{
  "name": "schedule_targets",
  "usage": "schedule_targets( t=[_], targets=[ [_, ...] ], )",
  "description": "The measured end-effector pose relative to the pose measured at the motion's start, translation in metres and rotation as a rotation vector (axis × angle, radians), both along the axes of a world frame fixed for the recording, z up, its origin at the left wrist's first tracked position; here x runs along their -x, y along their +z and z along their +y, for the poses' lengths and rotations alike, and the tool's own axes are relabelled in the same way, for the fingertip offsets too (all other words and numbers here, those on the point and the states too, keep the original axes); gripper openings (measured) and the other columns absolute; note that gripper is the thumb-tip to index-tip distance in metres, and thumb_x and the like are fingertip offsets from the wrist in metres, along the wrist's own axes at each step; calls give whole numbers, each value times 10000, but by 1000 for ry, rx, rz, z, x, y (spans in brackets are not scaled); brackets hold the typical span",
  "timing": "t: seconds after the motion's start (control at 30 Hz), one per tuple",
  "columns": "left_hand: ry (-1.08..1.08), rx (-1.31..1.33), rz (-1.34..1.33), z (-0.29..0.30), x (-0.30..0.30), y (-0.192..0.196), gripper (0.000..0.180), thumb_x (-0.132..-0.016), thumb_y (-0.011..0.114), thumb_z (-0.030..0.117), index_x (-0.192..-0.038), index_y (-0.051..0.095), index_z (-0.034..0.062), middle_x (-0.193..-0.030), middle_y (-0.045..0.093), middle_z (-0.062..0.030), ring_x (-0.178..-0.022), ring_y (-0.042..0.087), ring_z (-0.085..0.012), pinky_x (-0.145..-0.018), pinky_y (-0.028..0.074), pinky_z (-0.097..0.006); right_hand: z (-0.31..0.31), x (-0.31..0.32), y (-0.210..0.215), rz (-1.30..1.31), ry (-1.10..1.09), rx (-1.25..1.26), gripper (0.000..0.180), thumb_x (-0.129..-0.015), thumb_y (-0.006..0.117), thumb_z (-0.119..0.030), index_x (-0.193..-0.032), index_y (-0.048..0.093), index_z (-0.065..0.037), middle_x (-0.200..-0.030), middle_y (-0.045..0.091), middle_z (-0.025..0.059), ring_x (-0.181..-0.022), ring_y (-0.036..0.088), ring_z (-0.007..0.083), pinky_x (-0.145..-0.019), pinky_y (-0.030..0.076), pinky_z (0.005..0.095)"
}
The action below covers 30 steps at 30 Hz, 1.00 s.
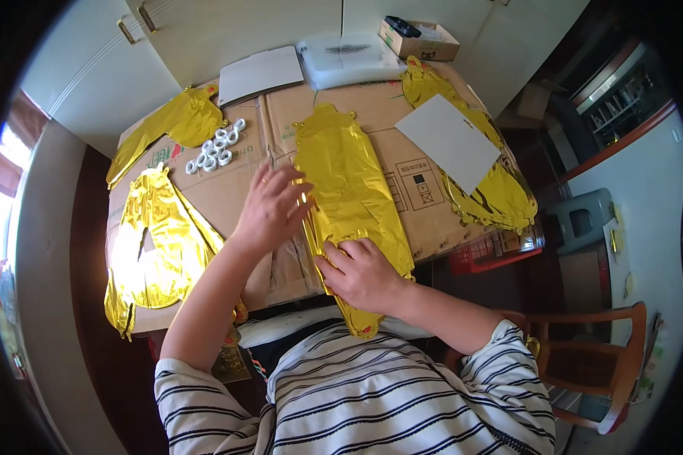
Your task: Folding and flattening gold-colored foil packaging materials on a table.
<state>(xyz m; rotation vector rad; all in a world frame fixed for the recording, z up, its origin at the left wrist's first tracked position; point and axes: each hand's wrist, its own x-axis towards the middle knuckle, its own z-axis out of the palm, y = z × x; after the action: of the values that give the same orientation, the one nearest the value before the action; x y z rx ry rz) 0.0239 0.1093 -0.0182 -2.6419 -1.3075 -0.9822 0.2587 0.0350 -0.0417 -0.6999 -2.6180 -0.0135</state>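
The gold foil (350, 186) runs near to far between the hands, left hand (272, 208) flat on its left edge, right hand (363, 274) pinching its near end.

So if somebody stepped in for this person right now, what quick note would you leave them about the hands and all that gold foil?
Left hand: flat, fingers spread, pressing the left edge of the long gold foil balloon.
Right hand: resting on the balloon's near end, fingers bent over the foil.
The balloon lies flat along the middle of the cardboard-covered table.
Other gold foil pieces sit at the left, far left and right.
Small white rolls are behind the left hand.
Done: balloon laid out flat.
Left: cannot tell.
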Motion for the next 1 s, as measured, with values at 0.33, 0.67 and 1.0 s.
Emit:
schedule_targets(
  t=[0.33, 0.67, 1.0],
  targets=[
    [-121, 112, -30, -39, -3, -9, 201, -834, 804, 147, -999, 717, 72, -1059, 670, -79, -1055, 647, -284, -1072, 444, -495, 41, -56, 21, 404, -66, 252, 261, -930, 723, -180, -1158, 729, -54, -1221, 729, 100, -1106, 689, 235, -1018, 513, 421],
    [-24, 151, -99, -74, -25, -22, 147, -838, 805, 130, -937, 715, 71, -1018, 680, -70, -1049, 668, -269, -1063, 453, -503, 56, -108, 1, 105, -102, 126, 241, -880, 787, -194, -1112, 766, -133, -1256, 717, 47, -1243, 625, 240, -1135, 425, 479],
    [-26, 216, -69, -94, -24, -22, 223, -834, 833, 181, -995, 703, 96, -1057, 679, -62, -1191, 665, -263, -1141, 399, -518, 39, -118, -3, 135, -92, 164, 363, -877, 788, -194, -1219, 711, -102, -1300, 697, 57, -1300, 594, 267, -1156, 404, 479]
  ],
)
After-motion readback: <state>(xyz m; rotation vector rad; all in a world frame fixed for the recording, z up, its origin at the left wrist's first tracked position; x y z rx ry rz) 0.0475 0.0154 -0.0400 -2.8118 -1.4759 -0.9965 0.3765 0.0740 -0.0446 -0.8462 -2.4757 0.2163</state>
